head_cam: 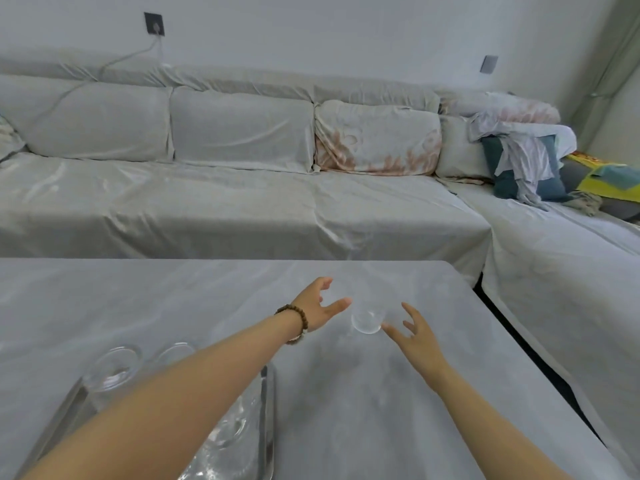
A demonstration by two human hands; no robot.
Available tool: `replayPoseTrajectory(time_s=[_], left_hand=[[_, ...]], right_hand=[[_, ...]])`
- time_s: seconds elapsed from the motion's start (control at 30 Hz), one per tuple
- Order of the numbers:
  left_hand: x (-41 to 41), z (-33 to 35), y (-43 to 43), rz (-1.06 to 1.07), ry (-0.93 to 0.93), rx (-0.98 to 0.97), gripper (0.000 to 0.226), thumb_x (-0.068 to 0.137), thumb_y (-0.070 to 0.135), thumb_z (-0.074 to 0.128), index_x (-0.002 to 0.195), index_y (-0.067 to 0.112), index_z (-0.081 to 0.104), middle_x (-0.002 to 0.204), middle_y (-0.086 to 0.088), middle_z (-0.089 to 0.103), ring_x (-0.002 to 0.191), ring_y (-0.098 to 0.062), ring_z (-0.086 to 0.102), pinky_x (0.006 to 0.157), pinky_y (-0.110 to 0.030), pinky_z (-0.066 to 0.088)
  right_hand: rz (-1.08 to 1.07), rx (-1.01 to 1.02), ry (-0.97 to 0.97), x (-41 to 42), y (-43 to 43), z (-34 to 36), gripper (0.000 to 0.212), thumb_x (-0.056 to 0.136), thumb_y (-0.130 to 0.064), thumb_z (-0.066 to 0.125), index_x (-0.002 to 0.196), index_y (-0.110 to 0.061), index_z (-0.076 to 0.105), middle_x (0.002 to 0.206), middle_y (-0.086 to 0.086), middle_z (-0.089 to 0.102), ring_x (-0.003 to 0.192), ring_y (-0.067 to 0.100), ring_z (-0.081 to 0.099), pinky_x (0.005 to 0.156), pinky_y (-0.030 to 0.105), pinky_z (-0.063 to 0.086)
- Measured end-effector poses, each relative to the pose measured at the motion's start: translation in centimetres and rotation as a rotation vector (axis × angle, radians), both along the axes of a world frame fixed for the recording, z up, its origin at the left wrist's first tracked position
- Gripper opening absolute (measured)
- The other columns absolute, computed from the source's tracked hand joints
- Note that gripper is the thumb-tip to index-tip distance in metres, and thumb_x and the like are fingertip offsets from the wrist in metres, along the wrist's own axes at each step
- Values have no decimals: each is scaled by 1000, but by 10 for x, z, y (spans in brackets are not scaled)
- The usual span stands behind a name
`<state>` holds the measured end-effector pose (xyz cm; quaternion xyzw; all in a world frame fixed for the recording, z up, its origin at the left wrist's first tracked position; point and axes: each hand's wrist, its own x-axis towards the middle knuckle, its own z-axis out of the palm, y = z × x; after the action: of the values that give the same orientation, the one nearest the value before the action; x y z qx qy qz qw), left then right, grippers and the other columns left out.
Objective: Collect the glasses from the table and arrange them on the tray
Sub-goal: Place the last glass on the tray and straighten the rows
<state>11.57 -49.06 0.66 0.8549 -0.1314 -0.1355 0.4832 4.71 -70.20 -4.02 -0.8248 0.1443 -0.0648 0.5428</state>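
Observation:
A clear drinking glass [367,315] stands on the white-covered table [346,393] between my two hands. My left hand [317,306], with a bead bracelet on its wrist, is open just left of the glass with its fingers spread. My right hand [417,336] is open just right of the glass, thumb tip close to the glass base. Neither hand grips it. At the lower left lies a metal tray [267,410] that holds several clear glasses; one [112,367] stands at its far left corner, another [173,351] beside it. My left forearm hides much of the tray.
A sofa [225,202] draped in a pale sheet runs along the far side of the table and turns down the right side. Cushions and crumpled clothes [526,161] are piled in its right corner. A dark gap [519,341] separates the table's right edge from the sofa.

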Motion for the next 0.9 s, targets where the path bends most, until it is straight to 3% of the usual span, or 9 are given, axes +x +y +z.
replayPoseTrajectory(time_s=[0.13, 0.37, 0.53, 0.6, 0.7, 0.77, 0.83, 0.9], left_hand=[[17, -6, -37, 1, 28, 2, 84, 83, 50, 59, 148, 18, 18, 156, 1, 25, 136, -23, 38, 107, -35, 35], [39, -25, -79, -28, 90, 20, 90, 79, 46, 66, 149, 20, 15, 157, -1, 23, 139, -25, 33, 111, -38, 32], [42, -33, -83, -2, 35, -11, 92, 73, 43, 74, 147, 21, 23, 149, -2, 36, 131, -26, 41, 106, -38, 38], [40, -34, -81, 3, 15, -13, 90, 73, 44, 74, 145, 21, 26, 147, -2, 39, 129, -26, 42, 103, -36, 39], [32, -35, -71, 24, 29, -44, 87, 73, 46, 73, 143, 19, 29, 144, -4, 41, 126, -27, 45, 105, -38, 40], [23, -31, -58, 49, 57, -108, 85, 73, 47, 73, 141, 17, 32, 141, -5, 43, 124, -27, 48, 104, -43, 43], [12, -23, -43, 70, 86, -184, 81, 74, 47, 72, 140, 16, 35, 135, -3, 45, 118, -24, 51, 93, -38, 52], [-1, -8, -25, 79, 105, -255, 75, 77, 45, 69, 138, 15, 38, 126, 0, 45, 108, -19, 53, 74, -24, 56]], right_hand=[[57, 76, 9, 22, -5, -11, 77, 82, -32, 71, 146, -29, 29, 143, -16, 38, 132, 12, 41, 101, 28, 36], [152, 235, -12, 35, -14, -24, 74, 83, -2, 63, 143, -30, 30, 136, -17, 39, 121, 10, 44, 91, 25, 43], [232, 226, 0, 29, -20, -24, 84, 81, 15, 50, 148, -26, 22, 144, -12, 31, 127, 13, 40, 70, 3, 47], [251, 225, 10, 26, -18, -20, 83, 82, 10, 54, 148, -28, 22, 144, -14, 30, 132, 12, 38, 74, 5, 47], [276, 215, -4, 16, -13, -13, 77, 83, -7, 66, 144, -35, 28, 141, -20, 35, 132, 7, 37, 101, 20, 36], [291, 199, -21, 7, -8, -4, 72, 83, -19, 71, 141, -38, 34, 142, -20, 40, 133, 7, 38, 111, 30, 32], [311, 180, -38, -2, 0, 9, 71, 81, -30, 74, 141, -38, 38, 143, -19, 44, 132, 5, 40, 112, 32, 33], [327, 175, -64, -11, 11, 24, 67, 78, -34, 75, 137, -40, 42, 139, -21, 49, 128, 1, 44, 107, 26, 36]])
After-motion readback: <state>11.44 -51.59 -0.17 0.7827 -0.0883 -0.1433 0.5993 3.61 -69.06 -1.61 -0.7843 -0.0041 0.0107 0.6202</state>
